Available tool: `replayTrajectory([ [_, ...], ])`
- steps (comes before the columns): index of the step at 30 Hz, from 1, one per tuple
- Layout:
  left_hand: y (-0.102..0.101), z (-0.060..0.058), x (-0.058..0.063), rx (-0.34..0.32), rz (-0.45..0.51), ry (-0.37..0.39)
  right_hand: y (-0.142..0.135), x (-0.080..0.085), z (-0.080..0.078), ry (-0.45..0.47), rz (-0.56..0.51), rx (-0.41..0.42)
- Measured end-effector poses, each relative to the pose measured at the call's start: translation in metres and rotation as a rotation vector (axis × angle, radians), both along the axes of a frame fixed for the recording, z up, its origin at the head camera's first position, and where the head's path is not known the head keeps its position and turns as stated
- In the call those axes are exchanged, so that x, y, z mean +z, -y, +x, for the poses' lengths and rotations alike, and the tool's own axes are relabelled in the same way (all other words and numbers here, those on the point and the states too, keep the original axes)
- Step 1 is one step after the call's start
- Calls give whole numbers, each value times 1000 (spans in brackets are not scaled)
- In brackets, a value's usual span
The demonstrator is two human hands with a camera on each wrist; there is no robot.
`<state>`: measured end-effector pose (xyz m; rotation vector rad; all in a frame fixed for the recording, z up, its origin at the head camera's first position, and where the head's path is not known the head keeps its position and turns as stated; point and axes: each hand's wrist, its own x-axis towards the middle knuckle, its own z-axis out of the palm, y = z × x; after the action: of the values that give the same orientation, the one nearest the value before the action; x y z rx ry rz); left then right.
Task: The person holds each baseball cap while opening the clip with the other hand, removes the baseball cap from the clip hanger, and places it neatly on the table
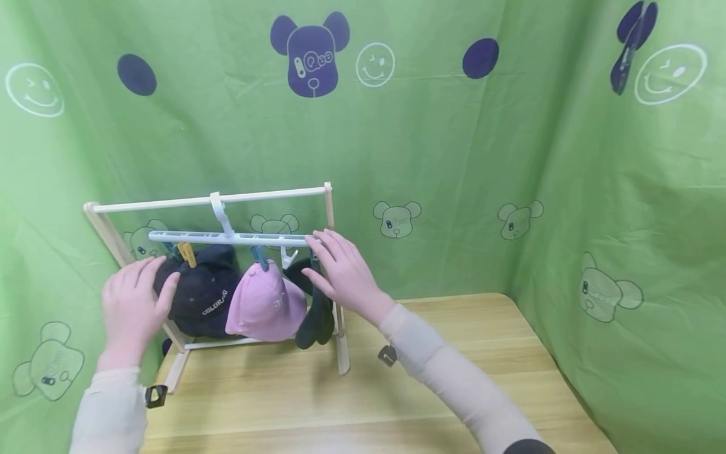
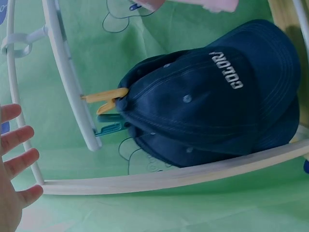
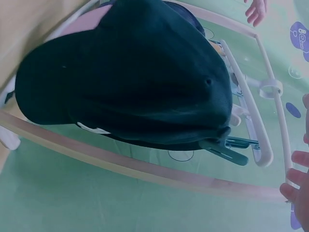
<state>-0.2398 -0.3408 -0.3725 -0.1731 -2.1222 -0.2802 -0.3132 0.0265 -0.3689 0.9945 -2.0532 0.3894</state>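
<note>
A white clip hanger [image 1: 244, 239] hangs by its hook from the top rod of a small wooden rack. From its left part hang dark navy caps [image 2: 193, 104], the front one with white letters; a yellow clip [image 2: 107, 95] and a teal clip [image 2: 110, 126] pinch their tops. A pink cap [image 1: 265, 306] hangs mid-hanger, and a dark green cap [image 3: 140, 82] at the right end. My left hand [image 1: 133, 299], fingers spread, is near the navy caps, holding nothing. Beside the hanger's right end is my right hand [image 1: 348, 271], fingers extended, apart from it in the right wrist view.
The rack's top rod [image 1: 272, 196] runs between two wooden side frames. A loose white clip [image 1: 288, 257] hangs between the pink and green caps. The rack stands on a wood-grain table [image 1: 442, 378], with green printed curtains [image 1: 431, 145] behind and on both sides.
</note>
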Motion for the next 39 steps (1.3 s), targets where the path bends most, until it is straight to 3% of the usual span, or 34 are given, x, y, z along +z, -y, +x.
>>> replayTrajectory([
  [15, 8, -18, 37, 20, 11, 108, 23, 35, -27, -129, 84, -55],
  [26, 15, -40, 56, 78, -8, 310, 35, 56, -42, -85, 155, -110],
  [32, 19, -53, 66, 97, 24, 414, 44, 61, -46, -30, 213, -179],
  [39, 26, -63, 78, 113, 52, 457, 52, 69, -52, 48, 257, -261],
])
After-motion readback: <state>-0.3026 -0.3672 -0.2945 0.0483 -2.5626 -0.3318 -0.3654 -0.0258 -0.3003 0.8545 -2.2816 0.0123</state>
